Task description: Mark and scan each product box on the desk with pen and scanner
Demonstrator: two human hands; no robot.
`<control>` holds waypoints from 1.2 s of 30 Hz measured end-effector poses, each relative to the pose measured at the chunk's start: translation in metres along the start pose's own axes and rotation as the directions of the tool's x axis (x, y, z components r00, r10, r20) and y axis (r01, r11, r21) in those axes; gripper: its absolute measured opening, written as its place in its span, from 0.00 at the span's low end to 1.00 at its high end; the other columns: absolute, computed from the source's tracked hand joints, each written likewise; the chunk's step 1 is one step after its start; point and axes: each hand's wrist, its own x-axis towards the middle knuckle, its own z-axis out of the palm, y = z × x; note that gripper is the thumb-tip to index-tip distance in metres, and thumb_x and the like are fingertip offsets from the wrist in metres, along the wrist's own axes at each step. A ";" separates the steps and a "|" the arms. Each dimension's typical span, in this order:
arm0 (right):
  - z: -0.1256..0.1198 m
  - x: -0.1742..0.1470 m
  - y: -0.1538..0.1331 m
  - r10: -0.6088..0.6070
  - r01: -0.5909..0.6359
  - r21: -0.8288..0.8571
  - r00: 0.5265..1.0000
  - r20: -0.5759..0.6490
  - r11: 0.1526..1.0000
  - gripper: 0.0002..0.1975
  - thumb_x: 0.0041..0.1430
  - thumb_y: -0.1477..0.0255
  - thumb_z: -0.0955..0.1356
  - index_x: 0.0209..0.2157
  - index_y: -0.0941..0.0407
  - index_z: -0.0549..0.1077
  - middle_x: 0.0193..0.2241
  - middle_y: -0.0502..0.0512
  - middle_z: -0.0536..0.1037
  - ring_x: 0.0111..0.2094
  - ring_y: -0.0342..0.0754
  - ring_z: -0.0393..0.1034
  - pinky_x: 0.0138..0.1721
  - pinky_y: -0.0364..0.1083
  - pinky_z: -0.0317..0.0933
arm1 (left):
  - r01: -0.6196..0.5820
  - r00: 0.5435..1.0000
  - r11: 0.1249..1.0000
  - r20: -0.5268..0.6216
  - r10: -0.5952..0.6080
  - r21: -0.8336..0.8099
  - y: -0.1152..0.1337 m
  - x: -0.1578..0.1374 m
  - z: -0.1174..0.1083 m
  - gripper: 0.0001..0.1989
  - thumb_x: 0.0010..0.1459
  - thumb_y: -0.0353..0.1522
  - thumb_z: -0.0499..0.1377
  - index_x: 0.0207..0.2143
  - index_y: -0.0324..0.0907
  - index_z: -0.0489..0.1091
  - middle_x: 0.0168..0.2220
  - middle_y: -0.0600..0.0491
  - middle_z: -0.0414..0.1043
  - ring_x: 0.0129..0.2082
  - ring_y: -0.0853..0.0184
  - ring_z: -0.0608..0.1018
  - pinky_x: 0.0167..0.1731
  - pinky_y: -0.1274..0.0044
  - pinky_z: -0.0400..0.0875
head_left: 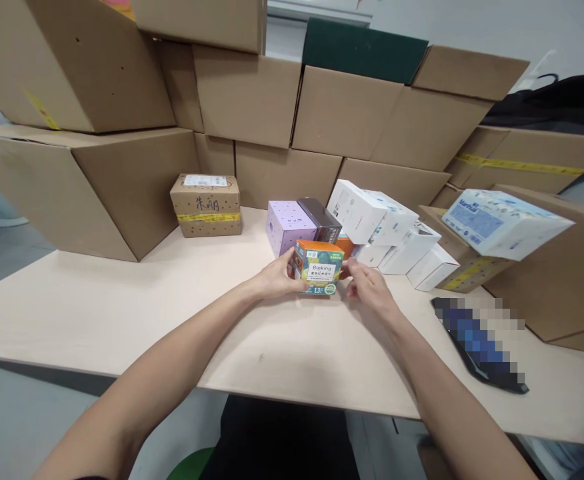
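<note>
A small orange, green and yellow Binking box (321, 270) is held just at the table top, its printed front turned towards me. My left hand (279, 275) closes round its left side, with the thumb across the lower front. At the right edge of the box, the curled fingers of my right hand (367, 285) touch it, and the thumb is raised a little off it. Right behind it stand a purple speckled box (289, 225) and a dark brown box (321, 219). Another orange box (345, 245) is mostly hidden there.
White boxes (359, 212) are piled to the right, beside a tissue pack (502, 220) on a carton. A taped brown parcel (207, 210) stands at back left. Large cartons (349, 110) wall the back. A dark, partly pixelated object (477, 350) lies on the table (137, 313) at right.
</note>
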 end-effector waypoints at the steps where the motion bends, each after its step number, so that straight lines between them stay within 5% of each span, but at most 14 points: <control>1: -0.004 0.001 0.001 -0.040 0.032 -0.115 0.997 -0.065 0.993 0.28 0.67 0.52 0.56 0.42 0.57 0.77 0.34 0.59 0.78 0.29 0.48 0.72 0.31 0.46 0.64 | 0.020 1.000 0.999 -0.013 -0.020 -0.028 0.000 0.000 0.000 0.43 0.44 0.30 0.70 0.62 0.35 0.57 0.50 0.42 0.75 0.46 0.58 0.77 0.48 0.65 0.72; 4: -0.013 0.004 0.004 -0.015 -0.056 -0.475 0.989 -0.145 0.878 0.21 0.66 0.60 0.61 0.47 0.58 0.77 0.43 0.64 0.76 0.45 0.57 0.73 0.44 0.51 0.63 | 0.044 0.997 0.996 -0.052 -0.048 -0.075 -0.003 0.001 0.000 0.49 0.44 0.29 0.70 0.66 0.37 0.52 0.52 0.41 0.73 0.47 0.57 0.77 0.48 0.64 0.71; 8: -0.016 0.007 0.007 0.212 -0.222 -0.751 0.971 -0.112 0.622 0.21 0.67 0.62 0.60 0.51 0.59 0.75 0.50 0.70 0.73 0.48 0.60 0.72 0.43 0.52 0.63 | 0.069 0.994 0.997 -0.085 -0.071 -0.033 -0.004 0.002 0.000 0.54 0.44 0.30 0.70 0.69 0.38 0.45 0.51 0.41 0.73 0.46 0.56 0.76 0.47 0.63 0.71; 14: -0.013 0.011 0.007 0.262 -0.200 -0.773 0.964 -0.045 0.603 0.16 0.66 0.69 0.60 0.43 0.60 0.77 0.46 0.69 0.77 0.46 0.58 0.74 0.40 0.49 0.61 | 0.190 0.978 0.982 -0.086 -0.189 0.005 0.009 -0.004 0.003 0.56 0.49 0.35 0.68 0.71 0.36 0.39 0.43 0.42 0.75 0.41 0.58 0.76 0.43 0.66 0.71; 19: -0.016 0.008 0.002 0.226 -0.203 -0.746 0.972 -0.072 0.634 0.16 0.66 0.70 0.59 0.43 0.59 0.75 0.41 0.68 0.79 0.43 0.56 0.75 0.37 0.47 0.58 | 0.272 0.962 0.957 -0.031 -0.271 0.099 0.011 -0.006 -0.002 0.51 0.54 0.45 0.64 0.71 0.36 0.43 0.35 0.47 0.76 0.28 0.63 0.76 0.34 0.70 0.72; 23: -0.020 0.008 0.003 0.071 -0.152 -0.531 0.983 -0.170 0.834 0.13 0.64 0.64 0.61 0.43 0.57 0.70 0.29 0.58 0.79 0.34 0.53 0.73 0.34 0.46 0.58 | 0.282 0.947 0.935 0.097 -0.308 0.213 0.016 -0.007 -0.005 0.45 0.57 0.48 0.60 0.70 0.37 0.47 0.25 0.54 0.74 0.18 0.67 0.74 0.23 0.75 0.68; 26: -0.023 0.009 0.005 -0.008 -0.105 -0.341 0.949 -0.316 0.934 0.10 0.59 0.62 0.64 0.37 0.54 0.67 0.23 0.52 0.76 0.28 0.52 0.71 0.32 0.47 0.58 | 0.257 0.933 0.929 0.181 -0.310 0.266 0.018 -0.009 -0.005 0.41 0.58 0.48 0.57 0.68 0.38 0.50 0.19 0.59 0.70 0.16 0.68 0.72 0.20 0.77 0.65; 30: -0.025 0.008 -0.001 0.018 -0.051 -0.056 0.879 -0.476 0.997 0.09 0.56 0.62 0.65 0.33 0.52 0.62 0.23 0.51 0.75 0.24 0.49 0.70 0.27 0.47 0.60 | 0.195 0.977 0.903 0.002 -0.212 0.384 0.014 -0.012 -0.002 0.38 0.57 0.48 0.58 0.65 0.38 0.57 0.23 0.56 0.73 0.20 0.66 0.74 0.26 0.74 0.67; 34: -0.028 0.005 -0.013 0.139 0.120 0.452 0.855 -0.499 0.884 0.09 0.53 0.64 0.66 0.33 0.53 0.64 0.19 0.46 0.73 0.16 0.43 0.63 0.17 0.42 0.56 | 0.007 0.949 0.823 -0.264 0.174 0.568 0.014 -0.015 0.005 0.24 0.60 0.43 0.55 0.55 0.42 0.68 0.32 0.51 0.74 0.30 0.63 0.75 0.34 0.71 0.70; 36: -0.029 0.004 -0.018 0.155 0.187 0.616 0.875 -0.459 0.766 0.11 0.53 0.63 0.66 0.34 0.55 0.68 0.18 0.47 0.74 0.16 0.42 0.63 0.16 0.41 0.56 | -0.174 0.900 0.731 -0.195 0.390 0.660 0.014 -0.017 0.009 0.17 0.60 0.38 0.55 0.47 0.42 0.72 0.35 0.50 0.73 0.33 0.64 0.75 0.34 0.71 0.71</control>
